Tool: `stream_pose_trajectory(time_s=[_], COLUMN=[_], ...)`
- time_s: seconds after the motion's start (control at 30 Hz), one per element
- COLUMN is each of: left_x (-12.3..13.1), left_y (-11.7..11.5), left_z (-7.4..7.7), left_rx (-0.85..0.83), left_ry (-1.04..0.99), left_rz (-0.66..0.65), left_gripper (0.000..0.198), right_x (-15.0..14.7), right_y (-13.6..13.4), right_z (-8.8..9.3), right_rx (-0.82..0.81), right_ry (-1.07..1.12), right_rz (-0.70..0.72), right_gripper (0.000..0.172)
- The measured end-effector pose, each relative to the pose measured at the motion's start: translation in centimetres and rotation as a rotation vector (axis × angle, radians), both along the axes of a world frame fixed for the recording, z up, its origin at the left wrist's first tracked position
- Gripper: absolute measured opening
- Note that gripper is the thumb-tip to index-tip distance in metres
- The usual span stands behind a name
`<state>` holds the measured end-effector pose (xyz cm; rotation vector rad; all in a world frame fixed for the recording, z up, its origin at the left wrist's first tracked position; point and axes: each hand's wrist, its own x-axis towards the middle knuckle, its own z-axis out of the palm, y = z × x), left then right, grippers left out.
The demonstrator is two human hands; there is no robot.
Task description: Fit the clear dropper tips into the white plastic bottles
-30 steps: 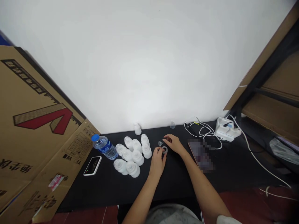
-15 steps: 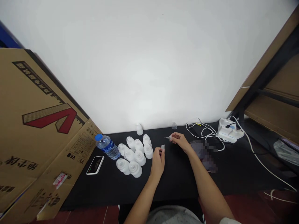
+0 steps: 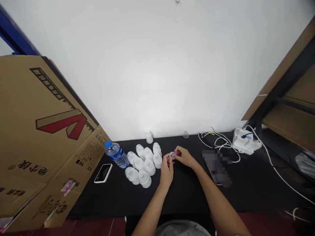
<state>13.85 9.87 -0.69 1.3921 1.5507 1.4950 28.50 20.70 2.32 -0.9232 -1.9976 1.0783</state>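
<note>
Since the small clear plastic piece (image 3: pixel 172 156) looks light and slippery, it is best held by its edge; the left hand (image 3: pixel 166 171) and right hand (image 3: pixel 184 157) pinch it together above the black tabletop (image 3: pixel 187 196), just right of the white bottles (image 3: pixel 149 167).

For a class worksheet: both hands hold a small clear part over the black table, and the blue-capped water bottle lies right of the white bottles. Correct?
No: the head view shows the blue-capped water bottle lying left of the white bottles, not right.
</note>
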Motion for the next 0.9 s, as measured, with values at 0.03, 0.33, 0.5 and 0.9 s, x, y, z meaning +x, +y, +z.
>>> stream_pose_trajectory(time_s=[0.03,0.33,0.5,0.9], left_x=[0.0,0.0,0.1,-0.1], left_y=[0.0,-0.2,-0.4,-0.3], left_z=[0.0,0.3,1.1,1.2], left_rx=[0.002,-0.030,-0.007,0.042], left_ry=[0.006,0.099,0.137,0.152], left_rz=[-0.014,-0.022,-0.086,-0.123], left_gripper=[0.045,0.045,0.042,0.040], right_x=[-0.3,-1.1,-0.5,-1.5], right_y=[-0.2,-0.5,-0.2,-1.0], right_z=[-0.1,-1.0,-0.8,-1.0], right_rx=[-0.009,-0.043,-0.061,-0.030], right_ry=[0.010,0.049,0.022,-0.075], right_rz=[0.001,0.075,0.098,-0.123], right_gripper=[0.018,0.011,0.006,0.012])
